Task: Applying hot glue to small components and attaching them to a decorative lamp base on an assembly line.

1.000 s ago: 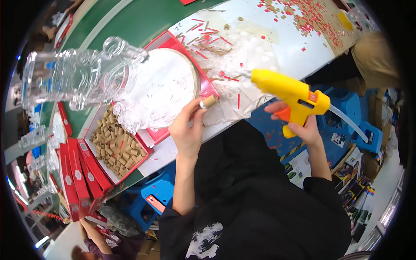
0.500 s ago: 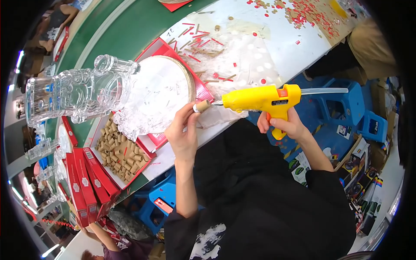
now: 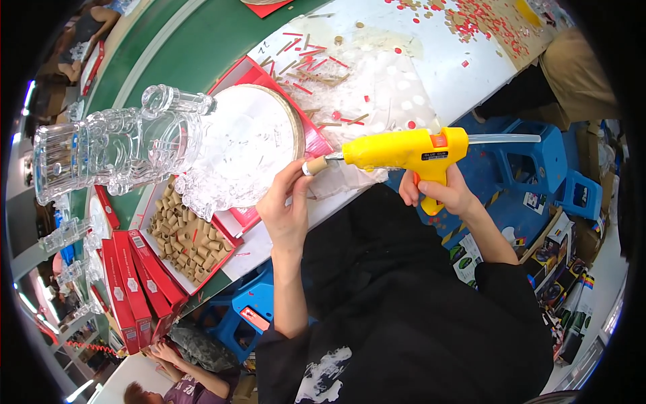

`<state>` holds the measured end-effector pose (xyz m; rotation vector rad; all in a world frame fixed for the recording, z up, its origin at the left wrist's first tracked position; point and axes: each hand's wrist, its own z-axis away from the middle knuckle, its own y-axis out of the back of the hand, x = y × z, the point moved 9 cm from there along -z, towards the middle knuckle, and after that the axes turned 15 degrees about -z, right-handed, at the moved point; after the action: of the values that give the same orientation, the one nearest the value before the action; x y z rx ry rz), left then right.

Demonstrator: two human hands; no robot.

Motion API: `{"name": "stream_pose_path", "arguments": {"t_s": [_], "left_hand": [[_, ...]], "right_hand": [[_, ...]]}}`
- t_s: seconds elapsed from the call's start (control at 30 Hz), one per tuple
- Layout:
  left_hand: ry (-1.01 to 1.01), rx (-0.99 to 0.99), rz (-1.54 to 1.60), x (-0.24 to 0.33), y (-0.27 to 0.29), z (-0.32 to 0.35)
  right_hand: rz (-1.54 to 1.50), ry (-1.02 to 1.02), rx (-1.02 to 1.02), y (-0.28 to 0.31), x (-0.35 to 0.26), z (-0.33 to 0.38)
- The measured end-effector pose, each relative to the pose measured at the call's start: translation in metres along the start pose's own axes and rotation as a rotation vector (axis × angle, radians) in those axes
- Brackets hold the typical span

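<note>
Here, my left hand (image 3: 285,205) pinches a small cardboard tube (image 3: 315,165) between thumb and fingers, near the red box (image 3: 315,137). My right hand (image 3: 455,194) grips the yellow glue gun (image 3: 393,149), nozzle (image 3: 334,156) at the tube's end; whether they touch, I cannot tell.

Holds the bare left forearm (image 3: 289,293) nearly upright, leading to the left hand (image 3: 282,209), closed in a pinch between thumb and fingers with tips directed up and rightward. Slants the bare right forearm (image 3: 494,239) up and leftward to the right hand (image 3: 456,195), curled in a grip, with thumb pointing left. Sets both hands roughly level, apart.
</note>
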<state>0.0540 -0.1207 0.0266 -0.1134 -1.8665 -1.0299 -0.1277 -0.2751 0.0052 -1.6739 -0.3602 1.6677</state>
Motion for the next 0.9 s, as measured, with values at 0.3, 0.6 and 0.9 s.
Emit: {"name": "stream_pose_path", "arguments": {"t_s": [0.3,0.6,0.9], "left_hand": [[0.031,0.097,0.035,-0.002,0.004,0.0],[0.029,0.099,0.049,-0.001,0.005,-0.001],[0.054,0.09,0.073,-0.004,0.003,0.001]], "right_hand": [[-0.032,-0.02,0.034,-0.001,-0.001,-0.002],[0.0,-0.064,0.066,0.004,0.005,0.004],[0.004,-0.07,0.05,0.003,0.005,0.01]]}}
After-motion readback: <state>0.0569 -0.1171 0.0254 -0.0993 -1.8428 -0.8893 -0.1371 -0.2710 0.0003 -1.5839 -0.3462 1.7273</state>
